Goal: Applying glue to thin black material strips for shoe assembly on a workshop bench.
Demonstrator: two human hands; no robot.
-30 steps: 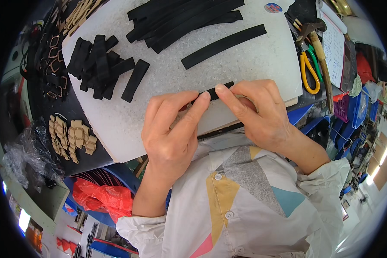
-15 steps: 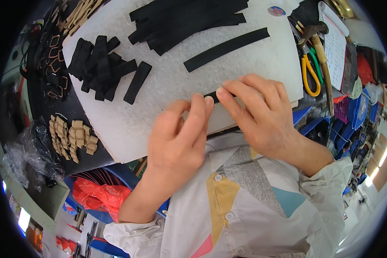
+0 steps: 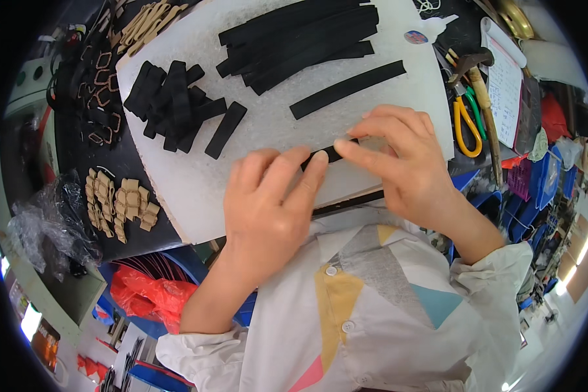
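A short black fabric strip, apparently folded, lies between my hands close to the near side of the white board. My left hand pinches its left end, with the thumb on top. At the strip's right end, my right hand presses with a fingertip, its other fingers curled; what lies under them is hidden. Beyond my hands rests one flat black strip. Farther off is a stack of long black strips. To the left, folded black strips form a loose heap, with a single folded piece beside it.
The white board covers much of the dark table. Tan folded strips and metal rectangular rings lie left of it. On the right are yellow-handled scissors, a hammer and a notebook. A white bottle stands at the back.
The whole view has shifted slightly. My left thumb has come down on the strip's top, and my right fingers have curled more. Both hands remain at the strip.
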